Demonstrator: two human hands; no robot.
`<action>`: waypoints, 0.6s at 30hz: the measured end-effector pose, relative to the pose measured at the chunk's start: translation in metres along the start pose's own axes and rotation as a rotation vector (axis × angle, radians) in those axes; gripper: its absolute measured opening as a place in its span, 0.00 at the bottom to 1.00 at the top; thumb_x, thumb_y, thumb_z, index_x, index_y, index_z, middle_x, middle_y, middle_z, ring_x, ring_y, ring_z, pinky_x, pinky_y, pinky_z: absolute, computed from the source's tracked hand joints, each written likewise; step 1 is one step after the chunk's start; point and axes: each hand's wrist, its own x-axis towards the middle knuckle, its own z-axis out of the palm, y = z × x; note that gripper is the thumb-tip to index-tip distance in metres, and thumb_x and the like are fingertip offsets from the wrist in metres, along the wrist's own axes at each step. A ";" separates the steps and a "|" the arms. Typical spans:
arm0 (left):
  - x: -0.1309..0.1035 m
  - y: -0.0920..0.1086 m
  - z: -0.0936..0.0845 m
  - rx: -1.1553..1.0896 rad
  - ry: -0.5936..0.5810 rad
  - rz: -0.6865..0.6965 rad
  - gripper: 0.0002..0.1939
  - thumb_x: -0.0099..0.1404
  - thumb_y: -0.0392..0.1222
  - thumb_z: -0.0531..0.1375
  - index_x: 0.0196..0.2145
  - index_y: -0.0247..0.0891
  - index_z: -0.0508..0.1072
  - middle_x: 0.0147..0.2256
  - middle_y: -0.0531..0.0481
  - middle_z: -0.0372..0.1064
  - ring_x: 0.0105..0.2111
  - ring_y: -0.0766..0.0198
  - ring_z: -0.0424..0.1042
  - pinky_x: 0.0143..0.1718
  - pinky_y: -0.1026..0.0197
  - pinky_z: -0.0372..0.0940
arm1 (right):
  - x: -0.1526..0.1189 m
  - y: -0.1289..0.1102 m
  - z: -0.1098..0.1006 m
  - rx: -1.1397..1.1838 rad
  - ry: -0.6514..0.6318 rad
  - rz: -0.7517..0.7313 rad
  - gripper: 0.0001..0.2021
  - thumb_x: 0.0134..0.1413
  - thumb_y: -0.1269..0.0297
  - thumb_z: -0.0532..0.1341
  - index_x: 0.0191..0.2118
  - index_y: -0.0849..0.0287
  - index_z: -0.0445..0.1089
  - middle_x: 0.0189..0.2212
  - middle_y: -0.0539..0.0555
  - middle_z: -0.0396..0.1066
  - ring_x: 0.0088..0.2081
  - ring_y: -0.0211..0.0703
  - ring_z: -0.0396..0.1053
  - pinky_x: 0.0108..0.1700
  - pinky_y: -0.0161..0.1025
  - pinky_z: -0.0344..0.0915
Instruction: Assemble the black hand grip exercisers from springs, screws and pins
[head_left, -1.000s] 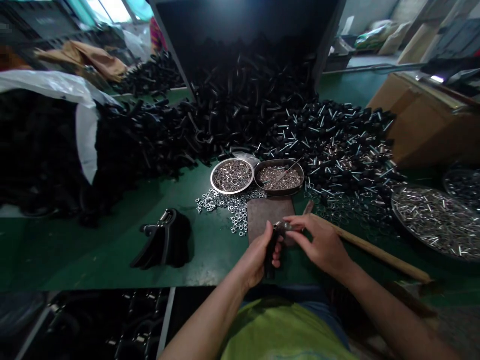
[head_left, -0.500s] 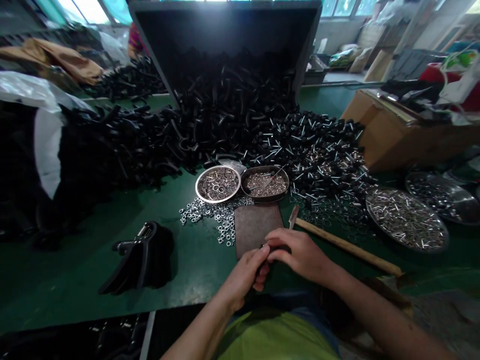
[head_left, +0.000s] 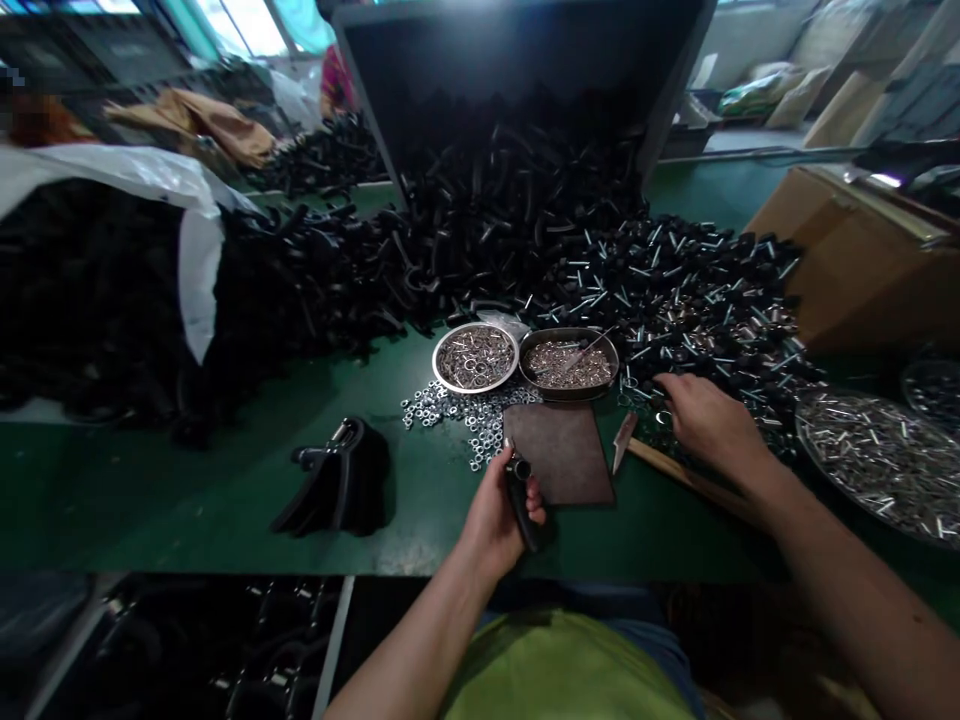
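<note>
My left hand (head_left: 495,515) is closed around a black curved handle (head_left: 523,510), whose upper end carries a round metal ring. It is held near the lower left corner of a brown square pad (head_left: 559,455). My right hand (head_left: 709,425) reaches over loose thin wire rings at the near edge of a pile of black knobs with metal studs (head_left: 675,290). Its fingers are bent and drawn together; whatever lies between the tips is too small to make out. Under the right wrist lies a hammer (head_left: 664,458) with a wooden handle.
A round bowl (head_left: 436,372) and an oval tin (head_left: 527,383) hold small metal parts; loose nuts (head_left: 484,425) lie before them. Black curved pieces (head_left: 349,480) stand at left. A large tipped bin (head_left: 367,110), a cardboard box (head_left: 862,270) and a basin of pins (head_left: 804,440) surround the area.
My right hand has left the handle and moved right to the wire rings. My left hand still grips the handle, now turned so its metal ring shows. The view has swung left.
</note>
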 end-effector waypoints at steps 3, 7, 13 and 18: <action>0.002 0.003 0.003 -0.074 -0.056 0.048 0.16 0.62 0.48 0.51 0.22 0.35 0.63 0.16 0.54 0.54 0.17 0.71 0.53 0.20 0.68 0.52 | -0.009 -0.026 -0.022 0.297 0.187 -0.011 0.13 0.57 0.67 0.53 0.46 0.61 0.68 0.42 0.61 0.71 0.43 0.51 0.68 0.43 0.45 0.64; 0.002 0.000 0.011 -0.077 -0.094 0.088 0.15 0.61 0.46 0.51 0.22 0.35 0.65 0.16 0.53 0.54 0.18 0.69 0.54 0.22 0.65 0.55 | -0.029 -0.082 -0.041 0.748 0.128 -0.083 0.09 0.54 0.63 0.57 0.41 0.54 0.70 0.34 0.52 0.75 0.34 0.43 0.72 0.37 0.39 0.68; -0.003 -0.003 0.017 -0.067 -0.073 0.190 0.12 0.59 0.44 0.54 0.23 0.35 0.65 0.17 0.54 0.57 0.19 0.69 0.57 0.25 0.64 0.57 | -0.040 -0.122 -0.037 0.851 0.250 -0.240 0.10 0.55 0.69 0.57 0.42 0.54 0.70 0.39 0.53 0.75 0.41 0.44 0.73 0.44 0.42 0.69; -0.006 -0.002 0.017 -0.057 -0.078 0.243 0.11 0.58 0.43 0.56 0.23 0.35 0.65 0.17 0.54 0.59 0.20 0.69 0.58 0.26 0.65 0.57 | -0.043 -0.123 -0.038 0.825 0.309 -0.361 0.11 0.56 0.72 0.56 0.44 0.55 0.68 0.41 0.54 0.75 0.43 0.42 0.72 0.46 0.41 0.69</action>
